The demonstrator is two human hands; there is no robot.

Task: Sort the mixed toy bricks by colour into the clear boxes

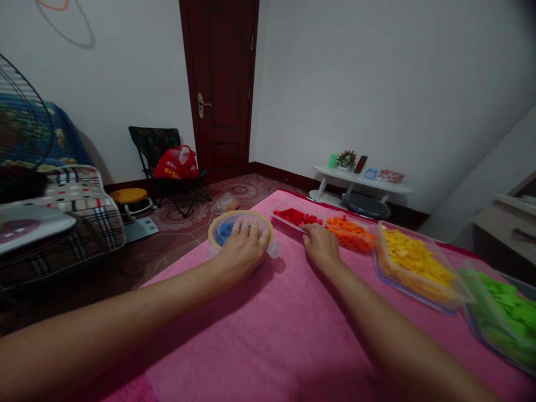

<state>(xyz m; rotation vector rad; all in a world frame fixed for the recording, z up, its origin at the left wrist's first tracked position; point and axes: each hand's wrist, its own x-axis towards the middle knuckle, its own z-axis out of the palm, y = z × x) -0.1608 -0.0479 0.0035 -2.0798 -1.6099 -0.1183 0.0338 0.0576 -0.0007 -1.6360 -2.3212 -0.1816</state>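
Observation:
My left hand (243, 248) rests on the near rim of a round clear container (228, 220) with a yellow rim, its fingers curled over the edge above the blue pieces inside. My right hand (320, 243) lies at the near edge of a clear box of red pieces (293, 215); its fingers are bent and I cannot make out anything in them. Both forearms stretch across the pink cloth (268, 335) on the table.
Right of the red box stand boxes of orange pieces (352, 231), yellow pieces (414, 259) and green pieces (508, 312). Beyond the table are a folding chair with a red bag (176, 162), a dark door (220, 84), a low white table (360, 181) and a fan (20, 128) at left.

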